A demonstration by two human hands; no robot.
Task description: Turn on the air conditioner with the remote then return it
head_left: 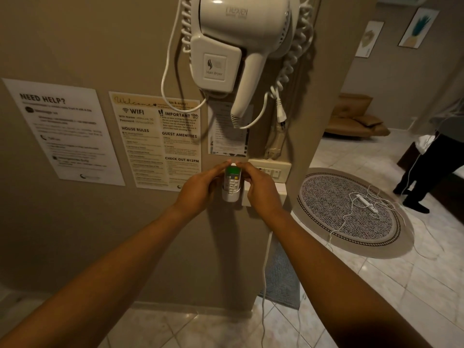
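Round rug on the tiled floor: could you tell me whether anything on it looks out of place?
Yes: a white power strip lies on the rug with its thin white cord looped loosely across it.

Both hands grip the white remote (232, 179) seated upright in its wall holder (230, 196): left hand (200, 188) on its left side, right hand (259, 188) opposite, below the hair dryer (241, 43).
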